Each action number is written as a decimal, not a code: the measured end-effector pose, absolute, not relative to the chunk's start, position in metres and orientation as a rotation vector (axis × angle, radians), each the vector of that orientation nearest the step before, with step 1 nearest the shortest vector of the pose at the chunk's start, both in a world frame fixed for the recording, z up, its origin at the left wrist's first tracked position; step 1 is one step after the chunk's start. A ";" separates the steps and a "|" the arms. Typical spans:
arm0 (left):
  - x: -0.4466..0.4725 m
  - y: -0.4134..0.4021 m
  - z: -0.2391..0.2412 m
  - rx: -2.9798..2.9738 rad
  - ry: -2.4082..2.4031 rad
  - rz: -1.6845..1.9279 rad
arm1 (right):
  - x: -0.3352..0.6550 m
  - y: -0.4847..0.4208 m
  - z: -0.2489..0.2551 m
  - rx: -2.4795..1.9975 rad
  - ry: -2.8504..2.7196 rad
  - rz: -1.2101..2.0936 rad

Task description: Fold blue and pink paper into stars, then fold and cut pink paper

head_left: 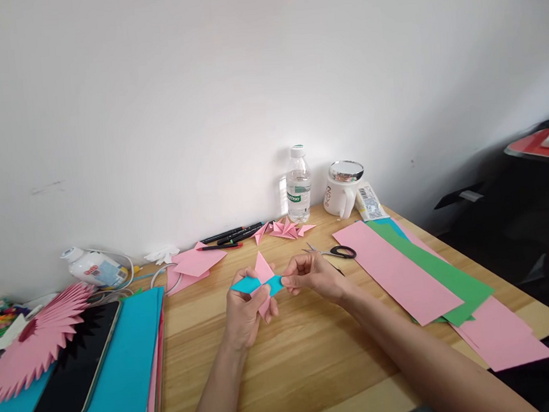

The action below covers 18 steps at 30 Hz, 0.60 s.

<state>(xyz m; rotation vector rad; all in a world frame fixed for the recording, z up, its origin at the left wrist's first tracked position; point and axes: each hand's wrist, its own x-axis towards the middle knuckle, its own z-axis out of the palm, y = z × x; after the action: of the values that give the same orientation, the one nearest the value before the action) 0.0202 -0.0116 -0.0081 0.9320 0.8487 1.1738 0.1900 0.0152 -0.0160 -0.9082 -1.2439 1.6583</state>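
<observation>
Over the middle of the wooden table, a folded paper star [263,270] with pink and blue points is held between my two hands. My left hand [246,309] grips it from the left, the thumb pressed on its centre and the fingers behind. With thumb and forefinger, my right hand [315,278] pinches the tip of the blue point on the right. One pink point stands upward and another points down. Scissors [343,252] with black handles lie just beyond my right hand, their blades partly hidden by it.
Pink and green paper strips [398,272] overlap at the right. A water bottle [298,188], a white mug [343,193], folded pink pieces [286,228] and pens [233,235] line the wall. Left lie a phone [75,371], blue paper [137,346] and a pleated pink fan [41,342].
</observation>
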 end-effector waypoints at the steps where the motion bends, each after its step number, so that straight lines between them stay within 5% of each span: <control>1: 0.020 -0.011 -0.009 0.944 0.860 1.182 | 0.189 0.016 -0.018 -0.922 -1.251 1.625; 7: 0.021 -0.010 -0.010 0.957 0.901 1.205 | 0.183 0.014 -0.022 -0.942 -1.464 1.467; 18: 0.027 -0.014 -0.010 0.930 0.838 1.195 | 0.166 0.004 -0.024 -0.884 -1.169 1.741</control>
<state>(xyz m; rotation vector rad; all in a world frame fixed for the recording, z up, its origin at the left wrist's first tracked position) 0.0273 -0.0142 -0.0103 0.9300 0.8377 1.1949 0.1659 0.0040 -0.0242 -0.8842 -1.1687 1.7411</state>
